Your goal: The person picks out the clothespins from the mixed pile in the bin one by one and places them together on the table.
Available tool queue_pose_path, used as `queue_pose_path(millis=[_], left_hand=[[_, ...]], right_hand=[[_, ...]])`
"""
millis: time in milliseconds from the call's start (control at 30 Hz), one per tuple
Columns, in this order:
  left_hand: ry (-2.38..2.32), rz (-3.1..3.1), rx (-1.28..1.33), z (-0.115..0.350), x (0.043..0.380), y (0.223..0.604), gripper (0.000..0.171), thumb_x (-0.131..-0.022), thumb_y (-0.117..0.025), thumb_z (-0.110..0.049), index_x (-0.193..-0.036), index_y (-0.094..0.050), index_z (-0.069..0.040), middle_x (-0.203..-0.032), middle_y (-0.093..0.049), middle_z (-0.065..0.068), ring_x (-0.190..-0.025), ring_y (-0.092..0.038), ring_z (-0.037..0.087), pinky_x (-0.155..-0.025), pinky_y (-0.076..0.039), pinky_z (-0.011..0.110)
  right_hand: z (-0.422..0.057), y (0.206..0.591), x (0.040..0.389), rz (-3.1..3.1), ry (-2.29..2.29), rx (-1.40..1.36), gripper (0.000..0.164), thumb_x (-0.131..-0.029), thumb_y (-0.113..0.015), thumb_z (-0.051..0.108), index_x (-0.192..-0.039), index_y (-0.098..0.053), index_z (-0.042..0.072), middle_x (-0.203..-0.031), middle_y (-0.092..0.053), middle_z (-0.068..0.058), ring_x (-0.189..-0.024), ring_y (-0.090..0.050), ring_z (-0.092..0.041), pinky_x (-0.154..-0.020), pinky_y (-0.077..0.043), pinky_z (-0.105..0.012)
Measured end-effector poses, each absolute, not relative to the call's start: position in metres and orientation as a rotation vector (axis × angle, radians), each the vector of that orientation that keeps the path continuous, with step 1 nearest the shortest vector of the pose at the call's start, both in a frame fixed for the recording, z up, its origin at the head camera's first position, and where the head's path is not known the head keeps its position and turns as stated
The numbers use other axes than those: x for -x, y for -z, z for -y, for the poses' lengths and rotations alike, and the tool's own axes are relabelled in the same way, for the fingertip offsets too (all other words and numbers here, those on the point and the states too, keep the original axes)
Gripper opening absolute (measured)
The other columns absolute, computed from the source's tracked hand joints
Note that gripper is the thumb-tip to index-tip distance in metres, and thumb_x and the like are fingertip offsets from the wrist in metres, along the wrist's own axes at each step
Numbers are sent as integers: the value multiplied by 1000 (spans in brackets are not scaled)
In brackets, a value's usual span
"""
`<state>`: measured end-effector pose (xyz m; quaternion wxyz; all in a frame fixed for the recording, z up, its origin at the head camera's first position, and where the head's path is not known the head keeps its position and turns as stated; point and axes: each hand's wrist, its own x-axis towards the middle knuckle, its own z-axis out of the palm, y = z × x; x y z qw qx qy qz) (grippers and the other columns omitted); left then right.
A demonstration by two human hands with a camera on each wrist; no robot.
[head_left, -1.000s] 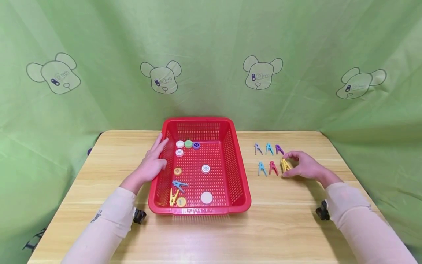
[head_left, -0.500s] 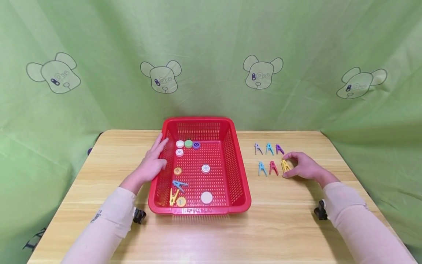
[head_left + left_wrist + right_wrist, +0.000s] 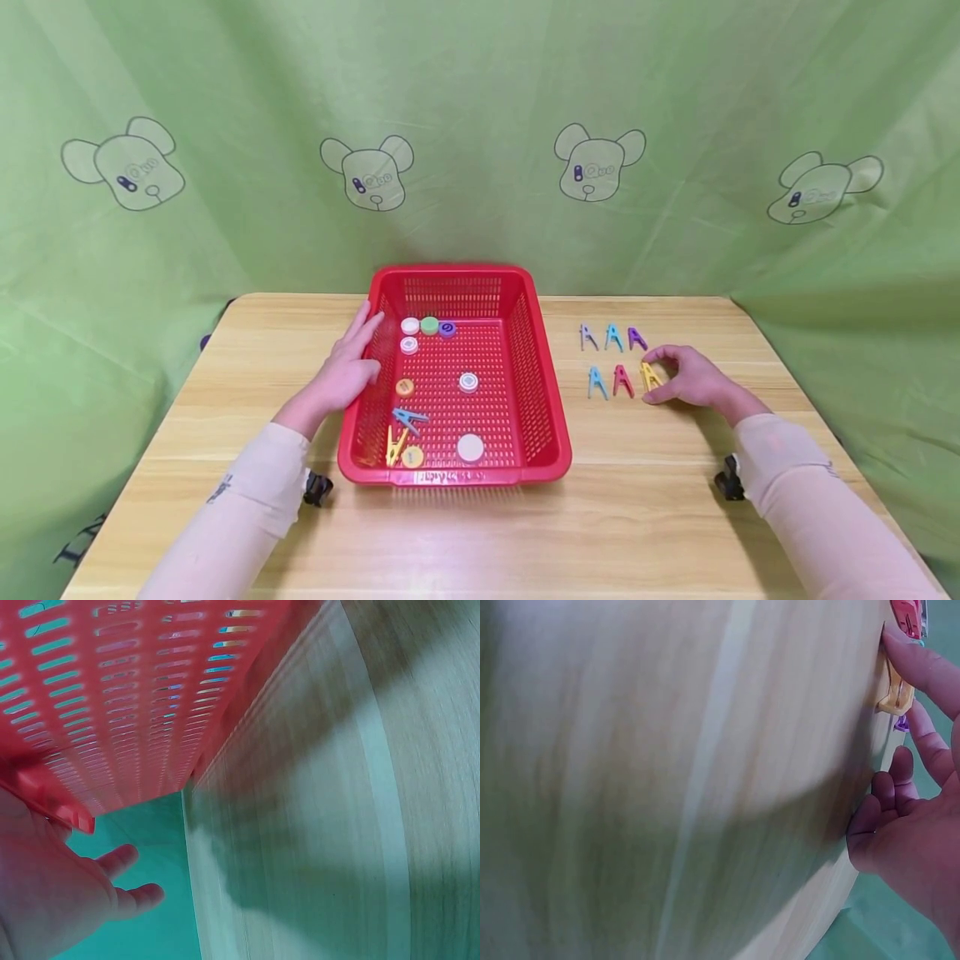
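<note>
My left hand (image 3: 341, 375) rests on the left rim of a red plastic basket (image 3: 551, 400), its fingers fairly straight. Two of those fingertips (image 3: 150, 896) stick out past the rim in the left wrist view. Over on the right, my right hand (image 3: 690, 377) pinches a yellow clothespin (image 3: 649, 377) between thumb and a finger, down at the table. The right wrist view has the same clothespin (image 3: 897, 691) at its edge, with the other fingers loosely curled. Left of it lie a red clothespin (image 3: 622, 381) and a light blue clothespin (image 3: 596, 382).
Behind them is a row with a grey-purple clothespin (image 3: 588, 337), a blue clothespin (image 3: 613, 337) and a purple clothespin (image 3: 637, 338). Inside the basket are several bottle caps (image 3: 470, 448), a blue clothespin (image 3: 409, 419) and a yellow clothespin (image 3: 396, 446). A green curtain (image 3: 480, 225) hangs behind the wooden table (image 3: 637, 517).
My right forearm has shifted slightly left, while that hand stays at the yellow clothespin. The left hand and the basket keep their places.
</note>
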<state>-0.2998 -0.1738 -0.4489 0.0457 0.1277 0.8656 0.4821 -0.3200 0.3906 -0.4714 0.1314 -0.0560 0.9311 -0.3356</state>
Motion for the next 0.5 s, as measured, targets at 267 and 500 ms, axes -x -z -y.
queue_pose_path(millis=[267,500], left_hand=[[-1458,-2643,-370,173,299,448,90,-79,-54,2,-161,-21,-13,-164,10,-16,-149,-1,36,-111,-21,63],[-1465,-2641,-371,173,299,447,89,-79,-54,2,-161,-21,-14,-164,9,-17,-149,-2,37,-110,-26,62]], right_hand=[[-388,463,318,-2710,981,202,73,-67,-93,20,-125,-56,-6,-138,-44,-35,-134,-28,-54,-110,-15,-66],[-381,446,323,-2775,934,290,74,-68,-92,22,-128,-56,-5,-135,-48,-33,-126,-36,-55,-106,-23,-68]])
